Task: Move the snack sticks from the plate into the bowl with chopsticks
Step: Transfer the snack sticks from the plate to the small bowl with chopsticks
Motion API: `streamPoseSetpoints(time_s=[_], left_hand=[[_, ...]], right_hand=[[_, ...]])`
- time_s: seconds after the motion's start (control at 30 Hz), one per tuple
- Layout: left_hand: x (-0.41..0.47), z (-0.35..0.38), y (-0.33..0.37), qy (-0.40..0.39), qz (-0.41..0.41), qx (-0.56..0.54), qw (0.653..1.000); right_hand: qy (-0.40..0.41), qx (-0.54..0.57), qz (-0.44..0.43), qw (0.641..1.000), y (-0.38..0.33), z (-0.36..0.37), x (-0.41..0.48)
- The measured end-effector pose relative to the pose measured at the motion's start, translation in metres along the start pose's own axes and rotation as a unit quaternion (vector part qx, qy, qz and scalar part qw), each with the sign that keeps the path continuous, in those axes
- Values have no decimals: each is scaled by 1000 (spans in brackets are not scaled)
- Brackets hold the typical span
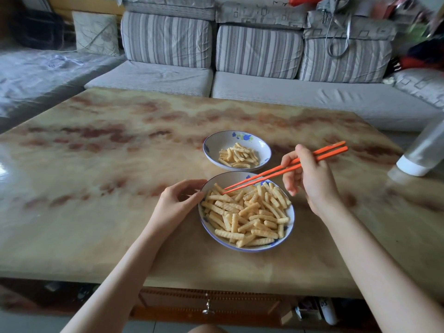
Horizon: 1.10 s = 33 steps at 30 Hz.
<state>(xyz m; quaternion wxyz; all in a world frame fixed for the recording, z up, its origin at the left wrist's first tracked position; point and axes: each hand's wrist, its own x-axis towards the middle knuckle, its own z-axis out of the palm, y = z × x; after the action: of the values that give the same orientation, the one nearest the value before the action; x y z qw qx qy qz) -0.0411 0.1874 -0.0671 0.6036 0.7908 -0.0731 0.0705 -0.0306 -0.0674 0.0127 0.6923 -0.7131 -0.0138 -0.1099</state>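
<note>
A pale pillow (96, 32) leans at the far left end of a stripy grey sofa (259, 51). In front of the sofa is a big table (96, 164) with a shiny top, yellow with brown-red patches.

The left hand (179, 200) rests on the table near the middle. Its fingers are bent, and its thumb and fingertips hold the left edge of the plate (249, 249). The plate is white with a blue rim and sits close to the person. It is piled with wavy yellow snack sticks (247, 217).

Just behind the plate, a little farther away, sits the bowl (240, 137). It is white with blue flowers on it. A small heap of the same sticks (237, 156) lies in it. The plate and the bowl are near each other but do not touch.

Two orange chopsticks (283, 168) slant down from the right. Their tips are close together and point at the sticks on the far left part of the plate. I cannot tell if they have a stick between them. The right hand (310, 179) grips the chopsticks near their top ends, with its fingers curled round them.

At the far right edge of the table stands a tilted grey thing with a white bottom (422, 152).
</note>
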Motion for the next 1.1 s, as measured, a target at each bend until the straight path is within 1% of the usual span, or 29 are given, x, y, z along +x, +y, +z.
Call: streamPoseSetpoints(time_s=[0.13,0.27,0.37,0.63,0.73,0.93,1.1], left_hand=[[0,0,0,3,-3,8,1000],[0,0,0,3,-9,5,1000],[0,0,0,5,-9,2,1000],[0,0,1,5,-12,-3,1000],[0,-1,0,6,-12,0,1000],[1,0,-1,3,-7,10,1000],[1,-1,-2,2,-9,17,1000]], right_hand=[[46,27,-6,999,0,0,4],[88,47,-32,994,-4,0,14],[118,41,-40,991,-5,4,25],[118,19,-48,992,-2,11,37],[101,15,-43,994,-6,6,26],[-4,13,-18,1000,-15,-4,4],[-57,-15,-6,998,-24,-7,-6]])
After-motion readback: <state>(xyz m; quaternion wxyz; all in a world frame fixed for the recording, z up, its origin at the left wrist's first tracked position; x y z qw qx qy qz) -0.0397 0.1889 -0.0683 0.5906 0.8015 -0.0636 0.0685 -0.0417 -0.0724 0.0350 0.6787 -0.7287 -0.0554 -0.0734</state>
